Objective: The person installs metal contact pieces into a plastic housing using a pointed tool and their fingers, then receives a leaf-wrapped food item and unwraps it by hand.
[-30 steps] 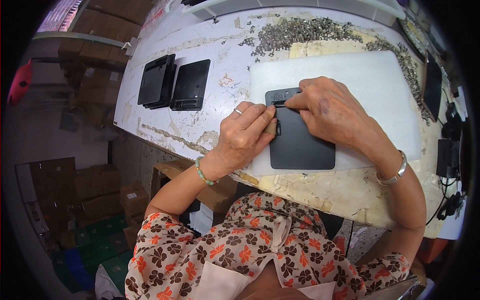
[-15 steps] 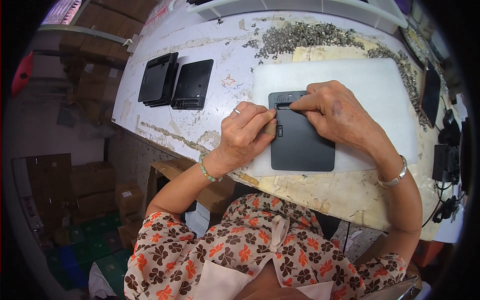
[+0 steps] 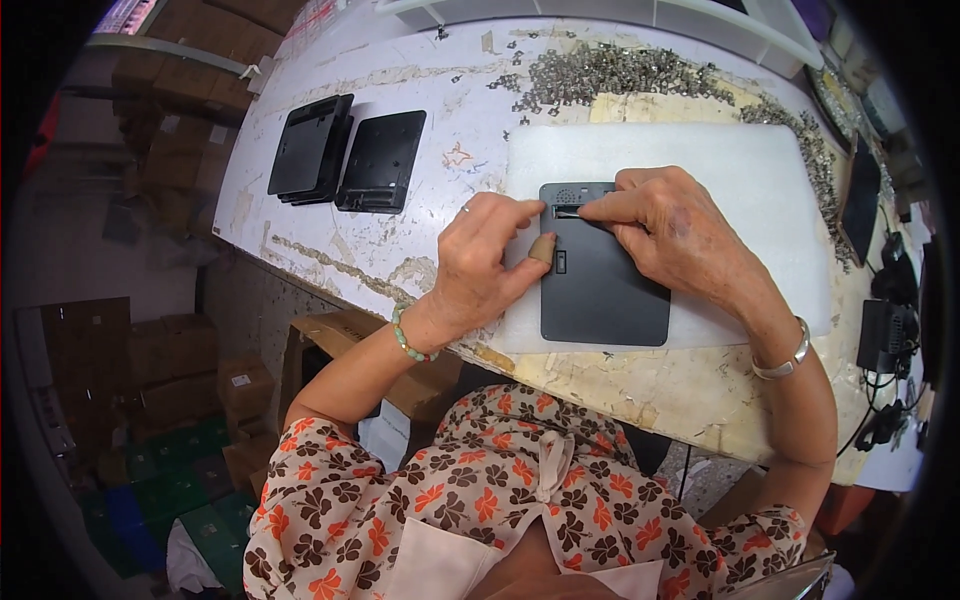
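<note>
A flat dark grey plastic panel [image 3: 606, 295] lies on a white foam sheet [image 3: 755, 200]. Near its top are a grille of small holes and a narrow slot [image 3: 568, 211]; a small rectangular opening is at its left side. My right hand [image 3: 668, 222] rests over the panel's upper right, fingers closed, index fingertip at the slot's right end. Whatever those fingers pinch is hidden. Beside the left edge, my left hand [image 3: 483, 258] is open, thumb and index finger apart, their tips close to the panel. A tan covering wraps that thumb.
Several similar black panels [image 3: 312, 148] lie at the table's left, one [image 3: 382, 160] apart from the stack. Small metal pieces [image 3: 620, 78] are heaped along the back and right. A white plastic tray [image 3: 600, 12] stands behind. Black devices with cables [image 3: 882, 338] sit far right.
My left thumb and index finger have spread apart, and the hand has drawn slightly away from the slot. My right hand stays at nearly the same place on the panel.
</note>
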The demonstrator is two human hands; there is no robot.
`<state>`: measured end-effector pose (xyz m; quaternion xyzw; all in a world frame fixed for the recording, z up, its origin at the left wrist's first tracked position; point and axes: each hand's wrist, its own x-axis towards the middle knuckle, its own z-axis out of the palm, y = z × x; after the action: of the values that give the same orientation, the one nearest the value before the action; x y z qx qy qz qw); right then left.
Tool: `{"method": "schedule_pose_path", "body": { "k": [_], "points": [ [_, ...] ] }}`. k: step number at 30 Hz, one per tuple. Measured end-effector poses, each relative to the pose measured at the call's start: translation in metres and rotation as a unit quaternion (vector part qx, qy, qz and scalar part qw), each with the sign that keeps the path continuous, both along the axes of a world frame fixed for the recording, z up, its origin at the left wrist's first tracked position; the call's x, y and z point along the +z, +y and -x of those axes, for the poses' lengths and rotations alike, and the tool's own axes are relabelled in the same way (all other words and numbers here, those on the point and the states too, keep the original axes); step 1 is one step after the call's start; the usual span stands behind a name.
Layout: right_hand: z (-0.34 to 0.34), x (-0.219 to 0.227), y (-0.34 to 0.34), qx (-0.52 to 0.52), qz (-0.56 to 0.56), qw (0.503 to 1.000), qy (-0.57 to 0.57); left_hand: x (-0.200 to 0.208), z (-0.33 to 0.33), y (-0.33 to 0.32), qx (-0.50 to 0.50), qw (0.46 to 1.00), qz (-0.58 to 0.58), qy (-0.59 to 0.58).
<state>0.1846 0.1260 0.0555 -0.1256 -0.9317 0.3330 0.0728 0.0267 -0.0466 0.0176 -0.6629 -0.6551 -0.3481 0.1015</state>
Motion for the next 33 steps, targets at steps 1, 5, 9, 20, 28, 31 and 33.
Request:
{"method": "schedule_pose_path", "body": {
  "k": [1,5,9,20,28,31,33],
  "points": [
    [0.000,0.000,0.000,0.002,-0.002,1.000,-0.003,0.001,-0.001,-0.001,0.030,0.995,0.044,-0.080],
    [0.002,-0.004,-0.003,0.016,-0.031,0.999,0.033,-0.006,-0.002,-0.002,0.067,0.934,0.107,-0.335],
    [0.003,-0.006,-0.005,0.034,-0.053,0.995,0.077,0.010,-0.006,-0.002,0.099,0.877,0.173,-0.436],
    [0.005,0.007,-0.019,0.063,-0.132,0.989,0.015,0.009,0.003,0.004,0.040,0.785,0.222,-0.577],
    [0.013,0.019,-0.022,0.078,-0.146,0.985,-0.040,0.004,0.005,0.003,0.027,0.772,0.210,-0.599],
    [0.017,0.026,-0.026,0.089,-0.168,0.981,-0.044,0.006,0.006,0.004,0.028,0.769,0.209,-0.604],
    [0.020,0.034,-0.030,0.113,-0.181,0.971,-0.106,0.007,0.006,0.005,0.028,0.767,0.206,-0.607]
  ]
}}
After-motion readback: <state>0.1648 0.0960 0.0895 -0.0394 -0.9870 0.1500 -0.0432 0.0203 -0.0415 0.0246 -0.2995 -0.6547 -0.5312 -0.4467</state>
